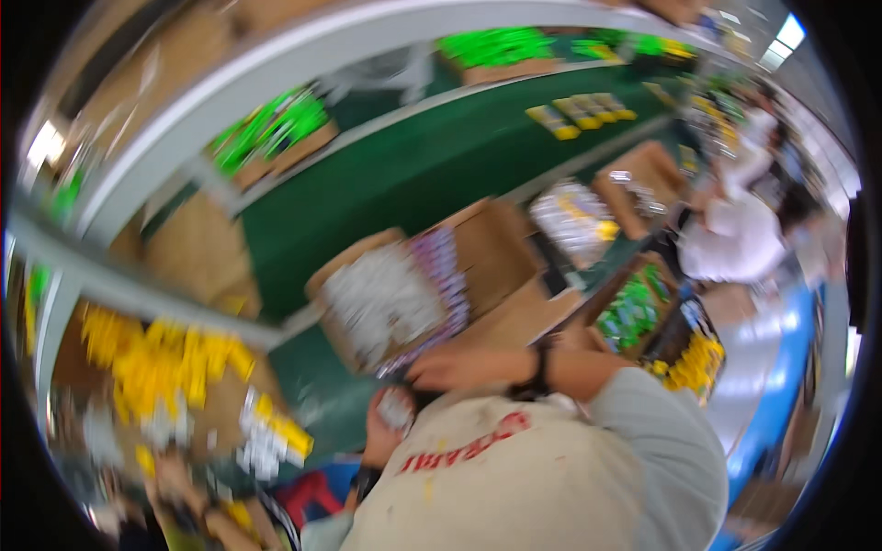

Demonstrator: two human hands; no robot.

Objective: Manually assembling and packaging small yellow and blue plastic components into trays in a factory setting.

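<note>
Low in the middle of the head view, my left hand (pixel 378 437) is closed around a small round whitish piece with a reddish rim (pixel 396 410). Just right of it my right hand (pixel 452 368) reaches across in front of my apron, a dark band on its wrist. Its fingers point left and are smeared by motion, so their grip does not show. Beyond the right hand stands an open carton (pixel 335 337) heaped with small clear-white packets (pixel 381 298). Purple-and-white packets (pixel 442 266) lie in a row along that heap's right side.
An open brown carton (pixel 496 253) adjoins the purple packets. Yellow pieces (pixel 175 363) cover the left table, where another person's hands (pixel 179 482) work. Green packets (pixel 629 308) fill a box at right. A grey shelf frame (pixel 165 294) crosses the left; a co-worker in white (pixel 735 239) sits farther right.
</note>
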